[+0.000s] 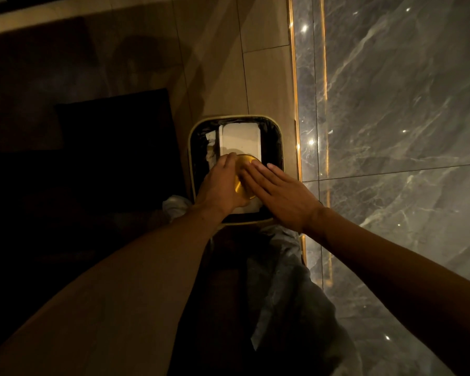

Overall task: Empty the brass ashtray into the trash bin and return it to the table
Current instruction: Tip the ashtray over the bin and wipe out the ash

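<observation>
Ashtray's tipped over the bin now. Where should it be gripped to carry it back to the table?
By its rim, from the left side. The brass ashtray is round and shallow, held tilted over the trash bin; the left hand already clasps its left edge, while the right hand lies flat, fingers on its back. Probably keep that left-edge hold.

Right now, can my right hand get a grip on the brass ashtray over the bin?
Probably yes. The right hand lies flat with fingers extended, already on the brass ashtray, which the left hand holds turned over above the trash bin. Nothing stands between; it would only need to curl its fingers round the rim.
</observation>
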Demonstrator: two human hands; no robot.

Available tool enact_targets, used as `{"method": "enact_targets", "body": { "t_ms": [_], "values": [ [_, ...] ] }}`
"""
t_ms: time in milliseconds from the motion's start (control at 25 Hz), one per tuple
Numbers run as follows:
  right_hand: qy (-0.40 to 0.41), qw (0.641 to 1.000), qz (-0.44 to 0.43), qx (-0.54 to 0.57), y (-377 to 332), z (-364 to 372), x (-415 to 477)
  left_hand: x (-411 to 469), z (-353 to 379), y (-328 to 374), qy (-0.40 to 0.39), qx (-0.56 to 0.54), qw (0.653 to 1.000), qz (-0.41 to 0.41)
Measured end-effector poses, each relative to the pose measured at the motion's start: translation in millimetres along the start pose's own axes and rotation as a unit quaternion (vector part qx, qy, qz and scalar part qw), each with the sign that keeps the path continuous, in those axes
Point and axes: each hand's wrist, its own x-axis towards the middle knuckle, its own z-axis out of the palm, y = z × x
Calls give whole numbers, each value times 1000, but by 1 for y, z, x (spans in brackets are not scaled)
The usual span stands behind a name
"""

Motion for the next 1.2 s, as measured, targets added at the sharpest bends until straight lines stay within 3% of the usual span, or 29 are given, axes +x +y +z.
{"method": "enact_targets", "body": {
  "t_ms": [360, 1200],
  "values": [
    [-33, 999, -28, 5, 5, 2, -1, -2, 1, -2, -13, 24, 999, 16],
    [-6, 998, -56, -24, 14, -1, -1, -3, -8, 2, -28, -6, 998, 52]
  ]
}}
